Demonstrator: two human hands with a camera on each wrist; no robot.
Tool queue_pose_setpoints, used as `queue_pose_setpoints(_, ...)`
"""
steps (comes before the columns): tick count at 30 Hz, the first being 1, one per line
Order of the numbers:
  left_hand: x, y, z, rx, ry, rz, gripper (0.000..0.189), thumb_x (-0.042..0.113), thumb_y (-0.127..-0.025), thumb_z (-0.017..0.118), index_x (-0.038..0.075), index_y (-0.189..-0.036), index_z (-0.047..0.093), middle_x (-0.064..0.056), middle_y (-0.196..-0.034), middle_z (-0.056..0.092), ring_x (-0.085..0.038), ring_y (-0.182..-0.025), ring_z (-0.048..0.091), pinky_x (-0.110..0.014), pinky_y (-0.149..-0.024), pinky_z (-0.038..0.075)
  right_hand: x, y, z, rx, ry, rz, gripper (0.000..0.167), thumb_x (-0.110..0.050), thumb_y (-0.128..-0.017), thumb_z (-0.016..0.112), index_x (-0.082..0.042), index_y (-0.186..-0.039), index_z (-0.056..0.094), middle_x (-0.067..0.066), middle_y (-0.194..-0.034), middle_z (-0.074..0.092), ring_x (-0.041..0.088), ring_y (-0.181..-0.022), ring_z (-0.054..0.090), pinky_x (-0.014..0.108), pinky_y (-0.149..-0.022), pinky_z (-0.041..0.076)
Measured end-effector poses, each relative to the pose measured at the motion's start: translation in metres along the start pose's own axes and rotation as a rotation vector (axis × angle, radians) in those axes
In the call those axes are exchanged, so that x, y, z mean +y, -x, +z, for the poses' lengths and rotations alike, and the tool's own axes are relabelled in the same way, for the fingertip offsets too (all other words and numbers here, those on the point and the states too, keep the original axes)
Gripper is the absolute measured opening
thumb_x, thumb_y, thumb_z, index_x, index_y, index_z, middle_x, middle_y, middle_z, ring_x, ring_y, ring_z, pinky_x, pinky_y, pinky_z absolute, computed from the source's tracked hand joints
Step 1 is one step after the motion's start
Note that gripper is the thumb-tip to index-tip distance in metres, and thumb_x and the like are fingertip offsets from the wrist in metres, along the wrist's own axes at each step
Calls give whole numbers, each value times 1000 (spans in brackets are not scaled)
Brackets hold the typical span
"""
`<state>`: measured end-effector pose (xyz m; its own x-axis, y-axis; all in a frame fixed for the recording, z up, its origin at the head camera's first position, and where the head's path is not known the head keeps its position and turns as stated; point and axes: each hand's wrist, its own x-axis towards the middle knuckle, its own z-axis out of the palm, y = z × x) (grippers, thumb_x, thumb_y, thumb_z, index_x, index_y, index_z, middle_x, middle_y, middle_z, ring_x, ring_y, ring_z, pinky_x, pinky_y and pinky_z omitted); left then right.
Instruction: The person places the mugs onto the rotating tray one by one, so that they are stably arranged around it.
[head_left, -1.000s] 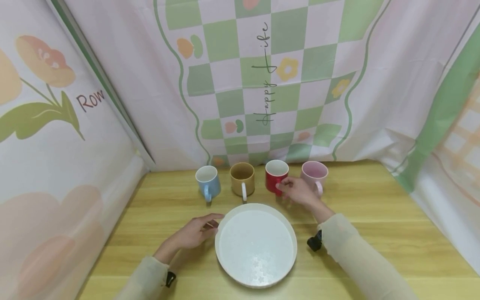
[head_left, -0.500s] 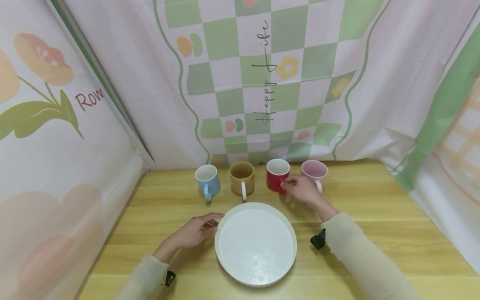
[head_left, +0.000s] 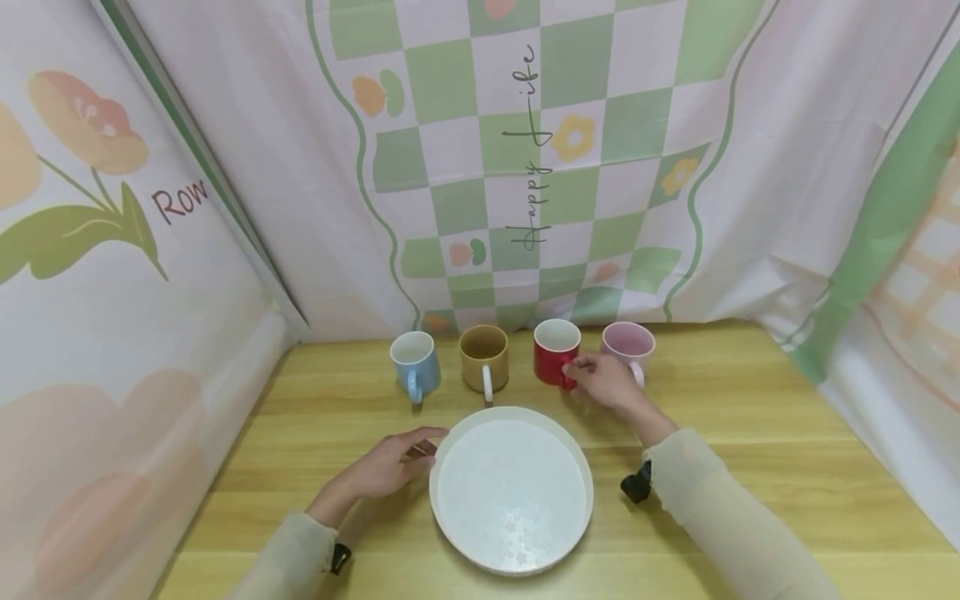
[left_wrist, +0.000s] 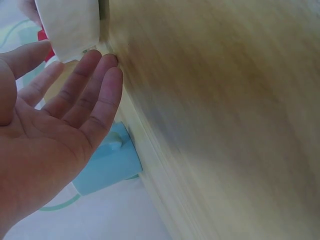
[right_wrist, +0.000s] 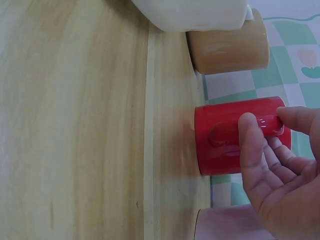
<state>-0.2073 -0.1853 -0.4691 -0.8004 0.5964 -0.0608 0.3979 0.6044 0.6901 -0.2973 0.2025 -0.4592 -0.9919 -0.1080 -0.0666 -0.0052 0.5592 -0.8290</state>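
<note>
- The person's right hand pinches the handle of the glossy red cylindrical mug, white inside, with thumb and index finger on either side of it. Gripping there probably gives control without crowding the neighbouring mugs.
- That red mug stands upright on the pale wood-grain table, third from the left in the row; its base appears to rest on the wood.
- The person's left hand grips nothing; its fingers are loosely extended at the left rim of the round white shallow tray with a raised edge. It seems placed to steady the tray, though whether the fingertips touch it cannot be told.
- The tray lies flat in front of the row, between the hands, presumably so that both can reach it.
- Left of the red mug stand a light-blue mug and an ochre-brown mug with a white handle; right of it, partly behind the right hand, a pink mug.
- All four handles point roughly toward the person, likely to make them easy to take.
</note>
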Motion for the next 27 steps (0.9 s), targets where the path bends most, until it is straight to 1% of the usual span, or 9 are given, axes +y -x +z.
queue_pose_setpoints(2,0,0,0,0,1,-3,44,17,-104,52,12,-147,47,-13,-121,68,-28,-112,65,-44,-98,55,0,0,1,-7,-31,10,35,-28,-101,59,2,-119,62,21,-103,73,28,-82,74,39,-70,61)
queue_pose_setpoints(6,1,0,0,-1,1,-7,44,18,-104,52,12,-148,46,-13,-121,68,-28,-113,65,-45,-98,54,0,0,1,-12,-71,25,34,-26,-101,59,2,-120,62,22,-101,73,28,-80,74,39,-69,62)
queue_pose_setpoints(11,-1,0,1,1,-7,-5,46,20,-104,52,14,-149,45,-12,-121,68,-27,-113,65,-45,-99,54,1,2,3,-1,-109,29,34,-26,-102,58,3,-119,62,24,-104,72,27,-80,74,38,-69,63)
queue_pose_setpoints(14,-1,0,1,2,-10,-1,46,21,-104,52,14,-149,46,-12,-121,68,-27,-113,65,-44,-99,54,2,2,5,15,-128,33,32,-26,-101,59,2,-115,64,23,-105,72,24,-79,74,36,-68,63)
queue_pose_setpoints(19,0,1,1,-3,-9,4,46,21,-105,51,14,-149,45,-12,-122,68,-27,-114,65,-43,-100,54,2,2,8,26,-139,46,32,-27,-101,61,2,-111,64,23,-102,72,22,-78,73,35,-69,63)
queue_pose_setpoints(27,-2,2,1,-5,-1,11,46,22,-105,50,15,-150,44,-10,-121,68,-26,-113,65,-42,-99,54,-1,4,8,61,-83,-8,28,-23,-101,60,5,-106,64,23,-97,73,23,-77,75,33,-70,63)
